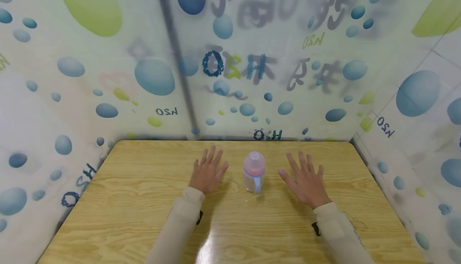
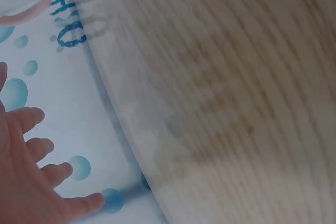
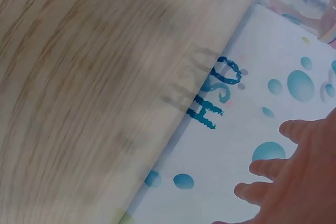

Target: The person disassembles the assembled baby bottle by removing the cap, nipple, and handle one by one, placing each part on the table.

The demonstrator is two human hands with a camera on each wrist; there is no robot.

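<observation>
A baby bottle with a pink domed cap and a pale blue handle stands upright between my two hands. To its left is my left hand, fingers straight and spread, holding nothing. My right hand is on the other side of the bottle, also spread and without anything in it. Neither hand touches the bottle. In the left wrist view the fingers of the left hand show at the left edge; the right wrist view has the right hand at lower right.
The bottle stands on a wood-grain table. A wall with blue and green spots and lettering rises behind the table's far edge, and a similar side wall runs along the right.
</observation>
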